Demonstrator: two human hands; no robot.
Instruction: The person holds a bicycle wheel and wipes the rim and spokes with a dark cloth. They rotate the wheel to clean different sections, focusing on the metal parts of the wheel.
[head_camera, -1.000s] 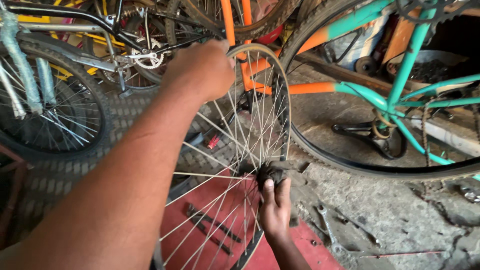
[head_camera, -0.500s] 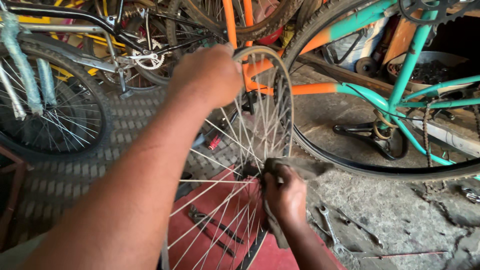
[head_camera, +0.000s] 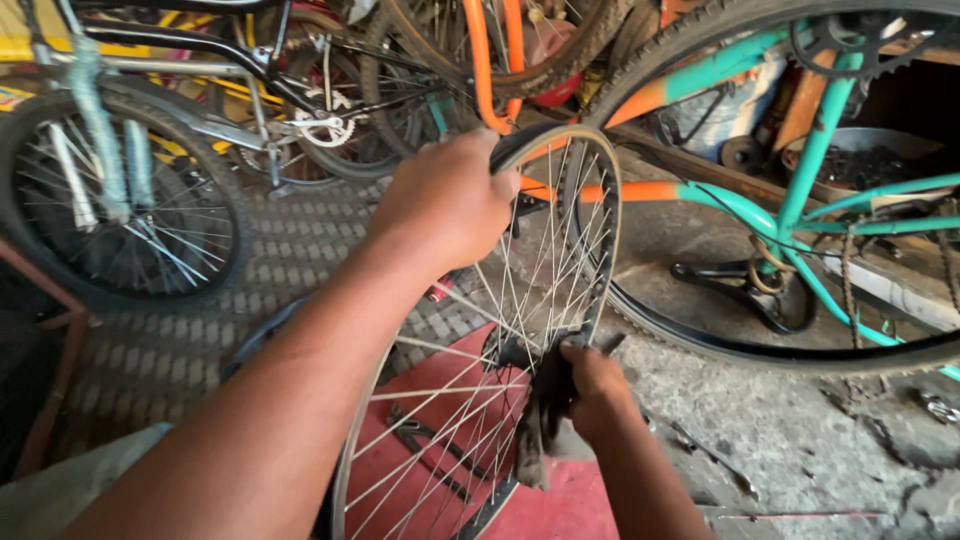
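Note:
A bare spoked bicycle wheel (head_camera: 590, 250) stands upright in front of me, its silver rim without a tyre. My left hand (head_camera: 445, 205) grips the top of the rim and steadies it. My right hand (head_camera: 598, 390) holds a dark greasy rag (head_camera: 540, 415) and presses it against the hub at the wheel's centre. The hub itself is mostly hidden behind the rag and my fingers. The wheel's lower part stands over a red metal tray (head_camera: 440, 440).
An upturned teal and orange bicycle frame (head_camera: 800, 190) with a tyred wheel stands close on the right. More bicycles (head_camera: 130, 200) crowd the left and back. Wrenches (head_camera: 420, 450) lie in the red tray. The floor is rough concrete on the right, chequered plate on the left.
My right hand has gone from bare fingers on the hub to holding the rag against it. The wheel has swung slightly and my left hand has stayed on the rim.

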